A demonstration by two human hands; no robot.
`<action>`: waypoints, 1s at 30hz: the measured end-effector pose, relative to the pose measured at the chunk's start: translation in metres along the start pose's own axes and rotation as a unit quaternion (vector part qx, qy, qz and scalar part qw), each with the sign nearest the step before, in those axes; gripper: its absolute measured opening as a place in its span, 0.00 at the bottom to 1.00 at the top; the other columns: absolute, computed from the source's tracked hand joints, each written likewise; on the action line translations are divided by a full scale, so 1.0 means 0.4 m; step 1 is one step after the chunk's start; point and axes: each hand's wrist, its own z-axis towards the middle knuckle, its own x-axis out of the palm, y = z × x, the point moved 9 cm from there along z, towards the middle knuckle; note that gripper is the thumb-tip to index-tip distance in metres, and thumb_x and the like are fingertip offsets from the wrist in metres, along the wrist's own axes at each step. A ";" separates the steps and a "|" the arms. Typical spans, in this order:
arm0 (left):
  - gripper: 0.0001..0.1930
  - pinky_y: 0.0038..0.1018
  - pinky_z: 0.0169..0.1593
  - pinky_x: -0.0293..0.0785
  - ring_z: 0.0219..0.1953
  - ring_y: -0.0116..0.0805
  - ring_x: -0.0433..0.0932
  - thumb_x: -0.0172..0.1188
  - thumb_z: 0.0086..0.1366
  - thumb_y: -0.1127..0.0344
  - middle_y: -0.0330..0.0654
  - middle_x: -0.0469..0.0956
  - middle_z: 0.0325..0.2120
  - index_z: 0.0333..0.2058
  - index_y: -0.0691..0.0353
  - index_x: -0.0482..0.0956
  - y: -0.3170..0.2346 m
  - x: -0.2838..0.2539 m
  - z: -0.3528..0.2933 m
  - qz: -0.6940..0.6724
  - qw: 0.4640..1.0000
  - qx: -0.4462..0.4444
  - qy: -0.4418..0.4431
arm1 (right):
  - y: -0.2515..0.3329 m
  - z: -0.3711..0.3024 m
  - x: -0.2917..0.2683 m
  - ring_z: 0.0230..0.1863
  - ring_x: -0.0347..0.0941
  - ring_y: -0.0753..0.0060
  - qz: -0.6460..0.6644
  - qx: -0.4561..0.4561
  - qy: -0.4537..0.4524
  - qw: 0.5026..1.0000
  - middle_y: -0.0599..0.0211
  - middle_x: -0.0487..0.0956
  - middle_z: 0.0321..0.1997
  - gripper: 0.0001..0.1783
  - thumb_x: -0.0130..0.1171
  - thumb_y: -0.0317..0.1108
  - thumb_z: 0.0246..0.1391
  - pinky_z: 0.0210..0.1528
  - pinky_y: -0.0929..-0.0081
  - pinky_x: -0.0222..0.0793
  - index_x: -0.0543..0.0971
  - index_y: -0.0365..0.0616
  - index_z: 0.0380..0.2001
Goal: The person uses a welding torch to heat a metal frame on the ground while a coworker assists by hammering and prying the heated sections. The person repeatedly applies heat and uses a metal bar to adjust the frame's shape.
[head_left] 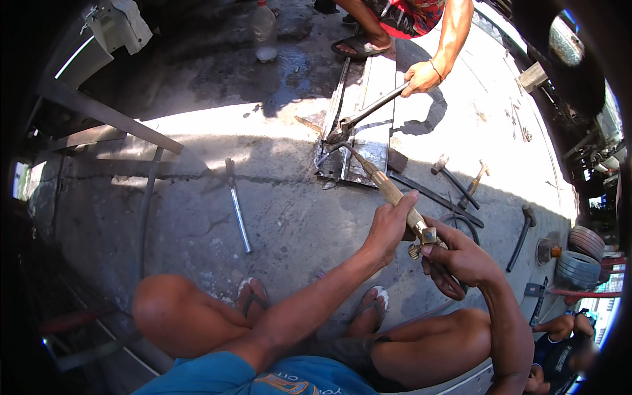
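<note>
Head view — left hand (388, 229) and right hand (464, 255) curled round a torch (387, 188) over part-sunlit concrete (197, 224), tires (579, 268) rightward.

A brass torch (388, 187) is slanting at the near end of a metal panel (375, 148), its thin neck curving toward the panel. The tip is hanging over or touching that end; which, I cannot tell. The torch's ribbed handle and valve end are reaching toward the viewer, to the panel's right. The long, silvery panel is lying flat, its near left corner showing dark, jagged metal.
</note>
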 end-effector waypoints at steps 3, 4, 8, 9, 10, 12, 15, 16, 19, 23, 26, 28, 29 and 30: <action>0.22 0.31 0.37 0.82 0.26 0.31 0.82 0.61 0.70 0.48 0.41 0.80 0.25 0.33 0.66 0.79 -0.018 -0.023 0.017 0.034 0.999 0.010 0.005 | 0.011 0.014 0.021 0.26 0.76 0.74 0.039 -0.014 0.012 0.999 0.65 0.76 0.33 0.36 0.49 0.27 0.70 0.26 0.73 0.74 0.52 0.51 0.77; 0.21 0.30 0.36 0.81 0.26 0.30 0.81 0.61 0.70 0.49 0.41 0.80 0.25 0.33 0.66 0.80 -0.015 -0.023 0.022 0.051 0.999 0.012 0.006 | -0.003 0.017 0.024 0.26 0.75 0.74 0.062 -0.010 0.012 0.998 0.65 0.76 0.33 0.37 0.49 0.27 0.70 0.26 0.73 0.74 0.51 0.52 0.78; 0.18 0.29 0.29 0.72 0.22 0.28 0.75 0.60 0.68 0.54 0.39 0.78 0.22 0.27 0.64 0.79 0.011 -0.042 0.045 0.128 0.992 0.012 -0.014 | -0.105 0.071 0.018 0.24 0.72 0.76 0.078 -0.029 0.004 0.997 0.66 0.75 0.33 0.39 0.50 0.26 0.69 0.25 0.74 0.72 0.48 0.55 0.78; 0.18 0.30 0.26 0.68 0.21 0.27 0.73 0.60 0.67 0.54 0.38 0.77 0.21 0.25 0.64 0.78 0.022 -0.054 0.053 0.150 0.988 0.009 -0.026 | -0.125 0.081 0.024 0.24 0.70 0.77 0.096 -0.030 -0.002 0.995 0.67 0.75 0.32 0.40 0.50 0.26 0.69 0.25 0.74 0.71 0.49 0.55 0.78; 0.17 0.29 0.27 0.70 0.22 0.27 0.74 0.61 0.67 0.55 0.39 0.77 0.21 0.26 0.65 0.79 0.034 -0.069 0.058 0.184 0.983 0.000 -0.028 | -0.149 0.094 0.030 0.24 0.70 0.78 0.104 -0.040 -0.010 0.994 0.67 0.75 0.32 0.40 0.50 0.25 0.69 0.25 0.74 0.71 0.49 0.55 0.78; 0.16 0.28 0.29 0.74 0.24 0.27 0.78 0.62 0.67 0.57 0.39 0.78 0.22 0.30 0.67 0.81 0.058 -0.103 0.066 0.247 0.968 -0.020 -0.032 | -0.206 0.123 0.042 0.24 0.70 0.78 0.118 -0.057 -0.027 0.991 0.67 0.74 0.31 0.40 0.50 0.25 0.68 0.25 0.74 0.70 0.49 0.56 0.78; 0.16 0.29 0.28 0.70 0.23 0.25 0.74 0.62 0.67 0.57 0.38 0.77 0.23 0.29 0.66 0.79 0.097 -0.159 0.083 0.304 0.950 -0.037 -0.058 | -0.277 0.182 0.071 0.24 0.70 0.78 0.126 -0.104 -0.036 0.986 0.67 0.75 0.31 0.39 0.50 0.24 0.67 0.26 0.73 0.71 0.50 0.54 0.78; 0.16 0.29 0.27 0.70 0.23 0.25 0.74 0.62 0.67 0.58 0.38 0.77 0.23 0.28 0.66 0.79 0.112 -0.165 0.089 0.316 0.946 -0.048 -0.062 | -0.290 0.188 0.068 0.24 0.71 0.78 0.128 -0.116 -0.041 0.984 0.67 0.75 0.32 0.39 0.49 0.24 0.67 0.26 0.73 0.72 0.51 0.53 0.78; 0.15 0.30 0.27 0.68 0.23 0.26 0.73 0.61 0.67 0.58 0.38 0.76 0.23 0.28 0.65 0.78 0.132 -0.196 0.089 0.329 0.939 -0.063 -0.083 | -0.326 0.225 0.083 0.24 0.70 0.78 0.094 -0.141 -0.056 0.984 0.67 0.75 0.32 0.40 0.51 0.24 0.67 0.26 0.73 0.70 0.50 0.53 0.78; 0.19 0.33 0.26 0.68 0.22 0.29 0.73 0.60 0.64 0.54 0.41 0.76 0.21 0.27 0.68 0.79 0.124 -0.220 0.081 0.358 0.925 -0.052 -0.119 | -0.356 0.264 0.089 0.28 0.72 0.78 0.061 -0.168 -0.066 0.982 0.67 0.77 0.33 0.42 0.53 0.24 0.65 0.31 0.73 0.73 0.51 0.52 0.78; 0.20 0.34 0.26 0.68 0.21 0.30 0.73 0.60 0.63 0.53 0.42 0.77 0.21 0.27 0.69 0.79 0.134 -0.245 0.087 0.370 0.918 -0.050 -0.133 | -0.362 0.280 0.086 0.32 0.78 0.72 0.014 -0.195 -0.085 0.977 0.62 0.81 0.35 0.43 0.53 0.24 0.62 0.37 0.69 0.76 0.52 0.49 0.78; 0.19 0.33 0.27 0.69 0.22 0.30 0.74 0.60 0.64 0.54 0.41 0.77 0.22 0.27 0.68 0.79 0.138 -0.260 0.089 0.377 0.913 -0.058 -0.144 | -0.360 0.292 0.093 0.34 0.80 0.69 0.020 -0.226 -0.093 0.969 0.60 0.82 0.36 0.43 0.53 0.24 0.61 0.40 0.68 0.76 0.52 0.47 0.78; 0.19 0.32 0.28 0.70 0.23 0.29 0.74 0.60 0.66 0.54 0.40 0.77 0.22 0.28 0.67 0.79 0.134 -0.267 0.088 0.383 0.909 -0.066 -0.153 | -0.361 0.298 0.098 0.35 0.80 0.67 0.017 -0.227 -0.096 0.969 0.59 0.82 0.37 0.43 0.53 0.24 0.61 0.41 0.68 0.76 0.52 0.46 0.78; 0.18 0.31 0.29 0.70 0.24 0.28 0.74 0.60 0.67 0.55 0.39 0.77 0.23 0.28 0.66 0.79 0.131 -0.273 0.086 0.388 0.905 -0.073 -0.161 | -0.359 0.307 0.103 0.35 0.81 0.66 0.015 -0.228 -0.098 0.969 0.57 0.82 0.38 0.43 0.52 0.23 0.60 0.42 0.68 0.76 0.52 0.46 0.78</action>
